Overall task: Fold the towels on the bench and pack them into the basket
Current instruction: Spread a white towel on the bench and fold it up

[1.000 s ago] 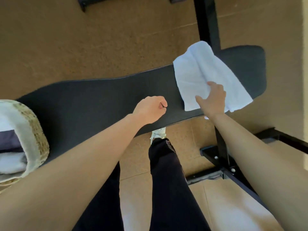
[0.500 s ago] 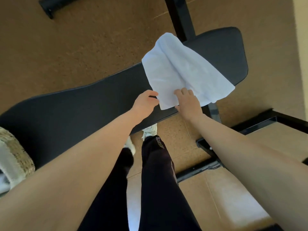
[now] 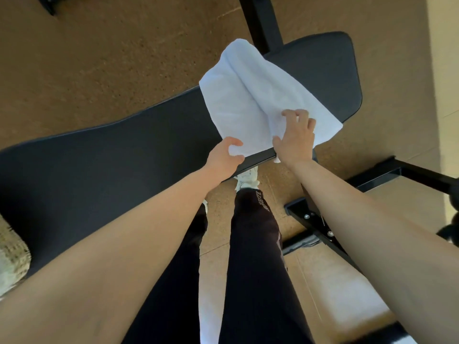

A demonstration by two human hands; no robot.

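A white towel [image 3: 244,95] lies rumpled across the right part of the black padded bench [image 3: 111,157], hanging over both its far and near edges. My left hand [image 3: 224,155] pinches the towel's near left corner at the bench's front edge. My right hand [image 3: 295,137] lies on the towel near its right side, fingers curled into the cloth. Only a woven edge of the basket [image 3: 12,254] shows at the far left, on the bench's left end.
The bench's black metal frame [image 3: 320,229] runs along the floor under my right arm, and a black post [image 3: 260,21] rises behind the bench. My dark-trousered legs [image 3: 253,256] and a white shoe [image 3: 247,180] stand close to the bench front. Brown floor lies all around.
My left hand has reached the towel and taken hold of its near left corner. My right hand has slid further right on the cloth. The camera has shifted, and the basket has almost left the view.
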